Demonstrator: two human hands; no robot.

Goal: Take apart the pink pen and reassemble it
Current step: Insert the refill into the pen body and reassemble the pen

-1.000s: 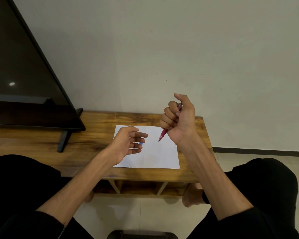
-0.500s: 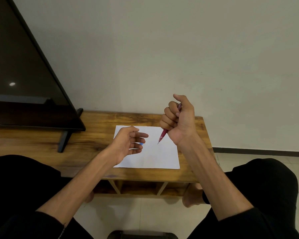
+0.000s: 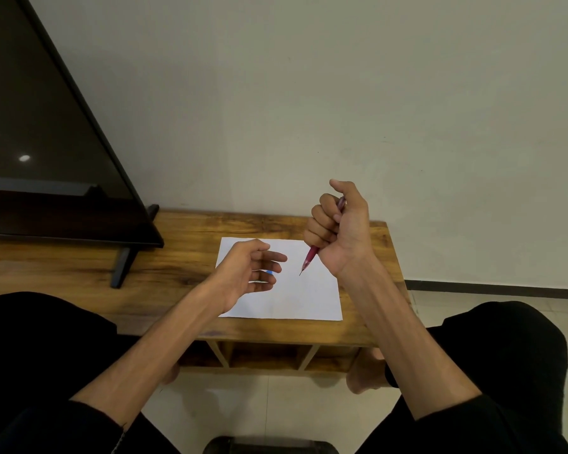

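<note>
No brand, label or writing is readable anywhere. My right hand (image 3: 340, 229) is clenched in a fist around the pink pen (image 3: 310, 256), raised over the desk's (image 3: 184, 244) far right corner. The pen runs through my fist, its top by my thumb, its fine tip pointing down-left over the white sheet of paper (image 3: 295, 296). My left hand (image 3: 246, 273) hovers over the sheet's left edge, fingers loosely curled; a small blue bit (image 3: 269, 272) shows at them, though I cannot tell if I grip it.
</note>
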